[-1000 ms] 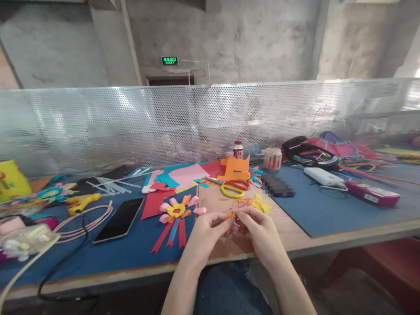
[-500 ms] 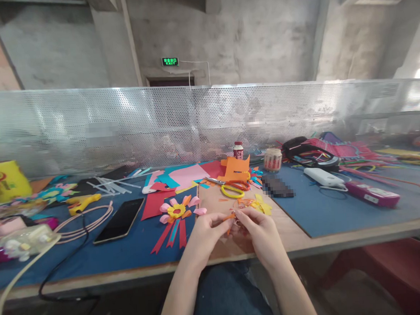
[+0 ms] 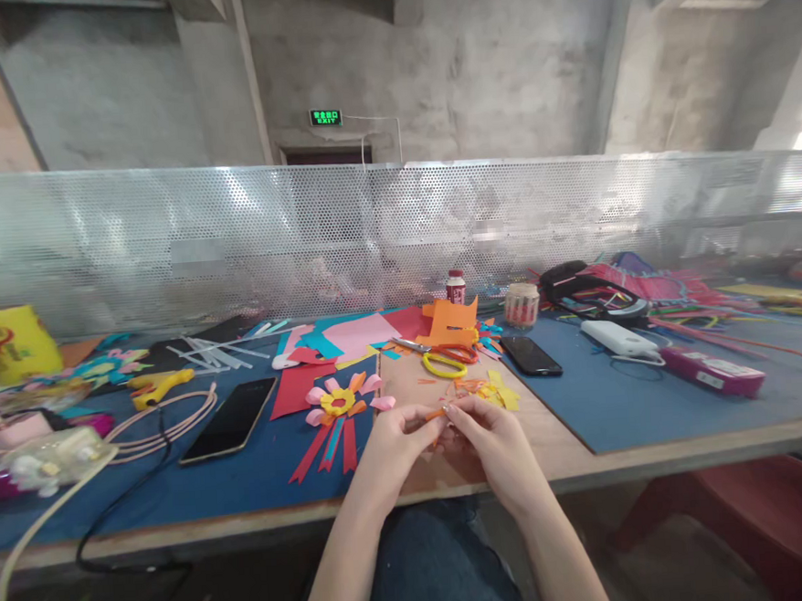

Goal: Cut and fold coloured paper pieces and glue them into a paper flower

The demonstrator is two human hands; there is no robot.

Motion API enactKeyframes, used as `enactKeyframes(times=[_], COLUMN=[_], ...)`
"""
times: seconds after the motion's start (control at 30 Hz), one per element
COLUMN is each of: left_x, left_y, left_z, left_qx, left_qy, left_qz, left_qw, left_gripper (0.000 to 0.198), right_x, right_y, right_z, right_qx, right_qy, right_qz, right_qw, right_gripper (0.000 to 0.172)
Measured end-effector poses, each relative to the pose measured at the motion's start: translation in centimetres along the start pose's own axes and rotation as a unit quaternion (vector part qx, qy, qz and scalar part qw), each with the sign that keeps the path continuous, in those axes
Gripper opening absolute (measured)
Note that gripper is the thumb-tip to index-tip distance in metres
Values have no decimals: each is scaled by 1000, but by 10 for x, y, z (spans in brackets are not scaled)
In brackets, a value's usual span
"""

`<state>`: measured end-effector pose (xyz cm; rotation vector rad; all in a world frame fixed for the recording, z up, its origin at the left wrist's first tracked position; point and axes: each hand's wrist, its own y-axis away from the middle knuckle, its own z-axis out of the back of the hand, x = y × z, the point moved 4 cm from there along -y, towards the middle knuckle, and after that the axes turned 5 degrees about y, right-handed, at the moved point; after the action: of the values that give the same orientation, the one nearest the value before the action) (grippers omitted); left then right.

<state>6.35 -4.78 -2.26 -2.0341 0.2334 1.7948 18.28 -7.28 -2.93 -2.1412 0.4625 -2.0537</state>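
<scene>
My left hand (image 3: 395,440) and my right hand (image 3: 494,436) meet over a brown cardboard sheet (image 3: 555,441) at the table's near edge. Both pinch a small orange paper strip (image 3: 437,415) between their fingertips. A paper flower (image 3: 339,402) with pink and orange petals, a yellow centre and red ribbon tails lies just left of my left hand. Yellow and orange paper bits (image 3: 490,388) lie just beyond my right hand. Yellow-handled scissors (image 3: 439,360) rest farther back.
Two dark phones (image 3: 229,420) (image 3: 530,355) lie on the blue mat. Coloured paper sheets (image 3: 362,332), an orange cut-out (image 3: 452,320), a glue bottle (image 3: 455,286), a tape roll (image 3: 521,303), a white power bank (image 3: 618,337), a yellow glue gun (image 3: 160,385) and cables lie around. A perforated metal screen (image 3: 232,239) closes the back.
My hands have stayed in place, with the fingers shifting slightly on the orange strip. The view has barely moved.
</scene>
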Motion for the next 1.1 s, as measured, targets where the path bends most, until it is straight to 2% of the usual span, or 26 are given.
enactKeyframes(times=[0.13,0.33,0.57,0.8,1.1], left_x=[1,4,7,6,7], left_y=[-1,-2,-4,-4,-4], left_z=[0,3,8,11,11], left_qx=[-8,-29,-75,-133,-126], left_qy=[32,38,74,122,130], left_qz=[15,8,4,2,-20], left_qw=[999,999,994,984,983], left_gripper=[18,17,18,20,18], right_x=[-2,-5,-7,-11,-8], right_y=[0,-2,-1,-4,-5], right_z=[3,0,3,1,-2], right_qx=[-40,0,-35,-11,35], right_qy=[4,-2,-17,-26,-15], right_qz=[-17,-18,-39,-49,-47], right_qw=[999,1000,998,998,998], right_gripper=[28,25,26,25,17])
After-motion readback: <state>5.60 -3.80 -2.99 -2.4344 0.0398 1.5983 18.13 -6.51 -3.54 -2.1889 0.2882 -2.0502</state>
